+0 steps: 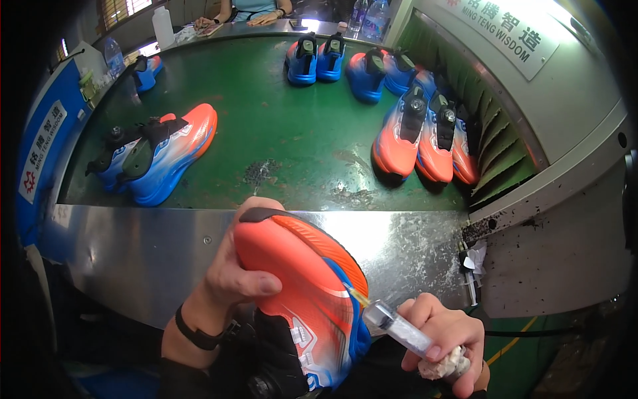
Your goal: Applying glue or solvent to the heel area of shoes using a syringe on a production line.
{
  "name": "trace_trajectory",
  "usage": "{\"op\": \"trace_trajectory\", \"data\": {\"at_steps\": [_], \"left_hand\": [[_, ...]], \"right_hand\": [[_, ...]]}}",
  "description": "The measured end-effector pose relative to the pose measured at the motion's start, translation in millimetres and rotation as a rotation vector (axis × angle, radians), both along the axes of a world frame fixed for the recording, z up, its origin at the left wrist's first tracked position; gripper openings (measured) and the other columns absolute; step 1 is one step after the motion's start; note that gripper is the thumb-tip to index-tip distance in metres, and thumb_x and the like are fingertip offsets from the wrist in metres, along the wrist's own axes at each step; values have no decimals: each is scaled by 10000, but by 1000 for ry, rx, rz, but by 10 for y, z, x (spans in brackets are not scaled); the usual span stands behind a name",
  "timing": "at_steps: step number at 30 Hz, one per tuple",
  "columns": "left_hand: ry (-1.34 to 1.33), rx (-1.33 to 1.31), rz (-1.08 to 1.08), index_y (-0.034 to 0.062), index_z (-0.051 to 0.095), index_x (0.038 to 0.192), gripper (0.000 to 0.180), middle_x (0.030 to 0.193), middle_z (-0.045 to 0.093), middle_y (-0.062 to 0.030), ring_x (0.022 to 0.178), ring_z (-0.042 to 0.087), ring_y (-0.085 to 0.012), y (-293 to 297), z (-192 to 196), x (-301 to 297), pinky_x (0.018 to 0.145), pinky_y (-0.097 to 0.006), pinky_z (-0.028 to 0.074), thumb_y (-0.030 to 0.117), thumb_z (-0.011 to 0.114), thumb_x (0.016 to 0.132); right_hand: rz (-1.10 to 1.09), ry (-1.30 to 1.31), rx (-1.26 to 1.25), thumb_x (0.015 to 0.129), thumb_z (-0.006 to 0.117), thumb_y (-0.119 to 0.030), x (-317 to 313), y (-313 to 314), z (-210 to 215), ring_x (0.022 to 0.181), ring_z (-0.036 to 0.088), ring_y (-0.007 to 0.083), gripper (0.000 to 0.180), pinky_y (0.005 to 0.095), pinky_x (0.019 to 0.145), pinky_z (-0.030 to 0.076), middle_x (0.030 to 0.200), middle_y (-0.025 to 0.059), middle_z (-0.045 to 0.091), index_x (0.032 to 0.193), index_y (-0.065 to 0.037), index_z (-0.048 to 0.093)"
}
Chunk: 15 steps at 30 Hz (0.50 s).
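An orange and blue sports shoe (286,266) is tilted on its side in front of me, its orange sole edge facing right. Wrapped round its toe end is my left hand (242,266), the thumb pressed on the upper. My right hand (442,339) grips a clear syringe (402,330) with a yellowish tip. That tip touches or nearly touches the seam where the upper meets the blue sole. Whitish, crumpled material (446,364) sits at the syringe's rear end, by my right fingers.
A green conveyor belt (266,133) lies beyond the metal ledge (153,259). Shoes (153,156) stand at its left; several more (435,143) crowd the right, beside a machine opening with green flaps (502,133). Another syringe (470,279) hangs at the ledge's right end. Across the belt, another person's hands (264,18) rest.
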State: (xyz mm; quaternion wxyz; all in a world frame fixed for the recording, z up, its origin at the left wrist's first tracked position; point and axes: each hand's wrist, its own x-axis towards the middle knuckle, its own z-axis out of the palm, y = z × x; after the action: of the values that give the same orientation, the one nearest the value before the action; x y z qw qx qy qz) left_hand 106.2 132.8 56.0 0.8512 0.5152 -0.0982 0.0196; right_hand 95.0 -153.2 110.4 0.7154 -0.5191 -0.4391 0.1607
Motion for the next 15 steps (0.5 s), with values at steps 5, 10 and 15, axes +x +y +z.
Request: {"op": "trace_trajectory", "data": {"at_steps": [5,10,15], "left_hand": [[-17,-44,-36,41,411,1133,777,1013,578,-161,901,596,-230,16,-69,29,772,-350,505,270,846,532],[-38,-160,-198,60,429,1203,744,1079,560,-61,1021,526,-147,89,-36,-50,885,-308,427,72,830,577],[-103,-107,-212,77,431,1197,716,1101,572,-71,1055,529,-162,101,9,-65,911,-328,428,38,820,598]], "right_hand": [[-192,-410,-137,753,750,-364,19,218,132,793,601,244,618,417,757,421,896,105,633,1191,-19,482],[-138,-517,-147,705,795,-194,168,598,167,1128,508,465,628,540,897,438,1217,248,484,1180,-151,387],[-125,-641,-80,776,697,-158,320,914,302,909,607,385,471,510,770,496,1056,175,561,1188,-155,469]]}}
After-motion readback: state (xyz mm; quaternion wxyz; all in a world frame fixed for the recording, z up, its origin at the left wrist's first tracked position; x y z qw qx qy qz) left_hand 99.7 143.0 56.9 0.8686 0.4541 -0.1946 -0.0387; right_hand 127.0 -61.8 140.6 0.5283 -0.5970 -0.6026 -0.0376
